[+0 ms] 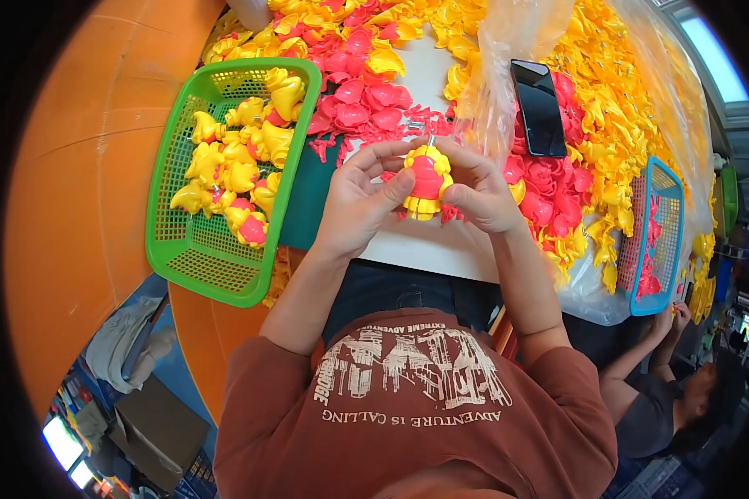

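Observation:
Between my two hands is a small plastic toy figure part [427, 181], yellow with a red middle, with a short metal pin sticking up from its top. My left hand [364, 193] grips its left side, the thumb pressed on the front. My right hand [479, 190] closes on its right side with thumb and fingers. The part is held above the near edge of the white table [429, 248]. Just beyond my fingertips lie thin red plastic shell pieces [376, 100]. My fingers behind the part are partly hidden.
At left, a green basket [160, 179] contains several yellow-and-red figure parts [240, 170]. A black phone [539, 108] lies on red pieces beside a clear plastic bag [508, 41]. Yellow pieces [603, 91] heap at right, near a blue basket [677, 233]. Another person's hands [672, 320] are beyond it.

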`<state>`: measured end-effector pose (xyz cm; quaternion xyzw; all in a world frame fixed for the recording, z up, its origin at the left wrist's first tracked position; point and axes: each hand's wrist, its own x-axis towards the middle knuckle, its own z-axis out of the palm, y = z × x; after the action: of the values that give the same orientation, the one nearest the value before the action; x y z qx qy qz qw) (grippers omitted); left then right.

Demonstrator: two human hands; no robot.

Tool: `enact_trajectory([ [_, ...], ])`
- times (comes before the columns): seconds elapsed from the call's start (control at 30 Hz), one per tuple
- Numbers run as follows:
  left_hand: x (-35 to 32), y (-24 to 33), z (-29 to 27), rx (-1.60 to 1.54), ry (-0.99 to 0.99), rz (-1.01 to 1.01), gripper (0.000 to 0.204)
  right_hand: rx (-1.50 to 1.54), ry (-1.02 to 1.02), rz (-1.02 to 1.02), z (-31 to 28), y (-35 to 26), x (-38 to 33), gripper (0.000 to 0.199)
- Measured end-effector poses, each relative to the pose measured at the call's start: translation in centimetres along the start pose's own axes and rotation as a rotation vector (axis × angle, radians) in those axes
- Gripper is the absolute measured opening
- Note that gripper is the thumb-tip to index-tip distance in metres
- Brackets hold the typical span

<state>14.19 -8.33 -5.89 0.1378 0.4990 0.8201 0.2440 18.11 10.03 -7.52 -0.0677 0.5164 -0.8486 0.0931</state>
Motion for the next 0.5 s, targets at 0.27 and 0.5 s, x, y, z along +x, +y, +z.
enact_trajectory([
  [0.27,-0.1,-0.2,-0.8,-0.311,-0.064,-0.216,0.05,-0.367,-0.069,-0.253,0.7,-0.7,1.2,0.053],
  [0.5,0.0,-0.3,0.0,-0.406,0.043,-0.08,0.049,-0.634,-0.006,-0.308,2.1,-1.0,-0.1,0.055],
])
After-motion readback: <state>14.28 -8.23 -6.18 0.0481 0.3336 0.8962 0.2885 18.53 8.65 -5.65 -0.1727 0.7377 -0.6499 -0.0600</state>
